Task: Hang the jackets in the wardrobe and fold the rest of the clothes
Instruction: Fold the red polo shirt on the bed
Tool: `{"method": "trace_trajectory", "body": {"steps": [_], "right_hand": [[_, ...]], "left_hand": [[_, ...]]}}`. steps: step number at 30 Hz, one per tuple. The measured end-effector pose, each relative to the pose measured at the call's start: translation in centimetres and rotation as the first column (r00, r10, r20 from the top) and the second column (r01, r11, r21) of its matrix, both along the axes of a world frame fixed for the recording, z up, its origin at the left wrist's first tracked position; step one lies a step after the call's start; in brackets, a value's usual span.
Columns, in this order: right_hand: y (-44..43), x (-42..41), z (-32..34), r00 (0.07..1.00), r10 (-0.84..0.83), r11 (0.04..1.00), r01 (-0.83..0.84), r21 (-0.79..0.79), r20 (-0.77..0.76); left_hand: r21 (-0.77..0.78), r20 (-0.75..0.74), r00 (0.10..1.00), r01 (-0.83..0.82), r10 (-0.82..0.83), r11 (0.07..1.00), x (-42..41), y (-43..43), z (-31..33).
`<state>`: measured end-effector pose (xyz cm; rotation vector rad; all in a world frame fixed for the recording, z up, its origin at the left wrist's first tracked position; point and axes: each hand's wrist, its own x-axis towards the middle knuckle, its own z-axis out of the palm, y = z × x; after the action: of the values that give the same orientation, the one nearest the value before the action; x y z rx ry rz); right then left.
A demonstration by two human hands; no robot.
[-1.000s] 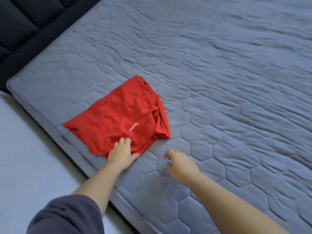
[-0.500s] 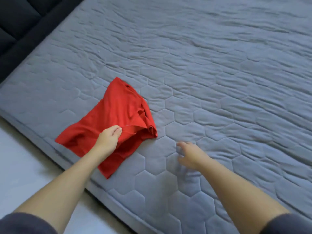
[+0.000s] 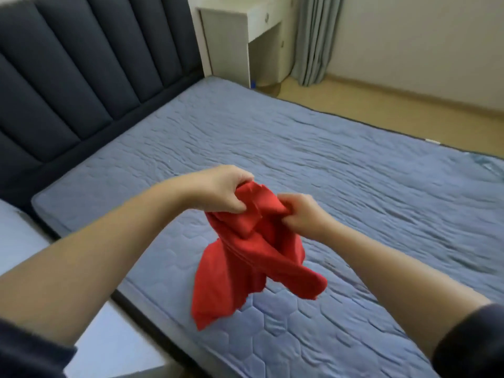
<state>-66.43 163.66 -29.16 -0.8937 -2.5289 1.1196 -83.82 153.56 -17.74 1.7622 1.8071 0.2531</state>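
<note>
A red garment [image 3: 245,263] hangs bunched in the air above the blue-grey quilted mattress [image 3: 354,173]. My left hand [image 3: 221,189] grips its upper edge on the left. My right hand [image 3: 302,214] grips the same upper edge on the right, close beside the left. The cloth droops below both fists, and its lower corners dangle just over the near edge of the mattress. How the garment is folded inside the bunch is hidden.
A dark padded headboard [image 3: 81,66] rises at the left. A white desk [image 3: 240,31] and grey curtain [image 3: 313,39] stand in the far corner by a beige wall. Wooden floor [image 3: 381,110] runs beyond the bed. A pale surface [image 3: 114,345] lies below the mattress edge, near left.
The red garment lay on the mattress with my left hand pinching it; now both hands hold it lifted in the air. My right hand came off the mattress. The view has tilted up.
</note>
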Motion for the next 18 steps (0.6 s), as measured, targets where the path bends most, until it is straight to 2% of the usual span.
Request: {"method": "trace_trajectory", "body": {"steps": [1, 2, 4, 8, 10, 12, 14, 15, 17, 18], "right_hand": [[0.2, 2.6, 2.9, 0.999, -0.009, 0.998, 0.007, 0.064, 0.033], [0.3, 5.1, 5.9, 0.997, -0.023, 0.991, 0.014, 0.132, 0.07], [0.4, 9.5, 11.8, 0.988, -0.054, 0.97, 0.018, 0.242, 0.145], [-0.8, 16.4, 22.7, 0.935, -0.162, 0.932, 0.04, 0.36, 0.316], [-1.7, 19.3, 26.9, 0.915, -0.223, 0.928, 0.093, 0.362, 0.336], [-2.9, 22.0, 29.8, 0.914, -0.264, 0.932, 0.159, 0.325, 0.308], [-4.4, 24.6, 31.9, 0.923, -0.296, 0.934, 0.225, 0.279, 0.246], [-5.2, 25.9, 32.8, 0.925, -0.327, 0.924, 0.271, 0.269, 0.191], [-6.8, 28.4, 34.1, 0.912, -0.405, 0.88, 0.369, 0.299, 0.067], [-7.6, 29.5, 34.7, 0.905, -0.424, 0.858, 0.389, 0.336, 0.036]], "left_hand": [[0.068, -0.122, 0.992, -0.003, 0.012, 0.998, 0.9, -0.8, 2.8], [0.126, -0.184, 0.982, -0.009, 0.032, 0.992, 1.8, -1.6, 5.5], [0.215, -0.226, 0.972, -0.008, 0.057, 0.976, 3.8, -3.3, 10.2], [0.365, -0.25, 0.966, 0.035, 0.062, 0.931, 7.9, -5.9, 17.6], [0.442, -0.158, 0.982, -0.022, 0.102, 0.897, 9.5, -6.7, 20.0], [0.489, 0.034, 0.989, -0.144, 0.146, 0.86, 11.3, -7.3, 21.4], [0.49, 0.265, 0.949, -0.284, 0.169, 0.824, 13.2, -7.5, 22.1], [0.492, 0.336, 0.924, -0.335, 0.18, 0.804, 14.1, -7.6, 22.2], [0.548, 0.33, 0.93, -0.326, 0.159, 0.77, 15.7, -8.0, 22.5], [0.579, 0.248, 0.961, -0.247, 0.121, 0.777, 16.3, -8.4, 22.8]]}}
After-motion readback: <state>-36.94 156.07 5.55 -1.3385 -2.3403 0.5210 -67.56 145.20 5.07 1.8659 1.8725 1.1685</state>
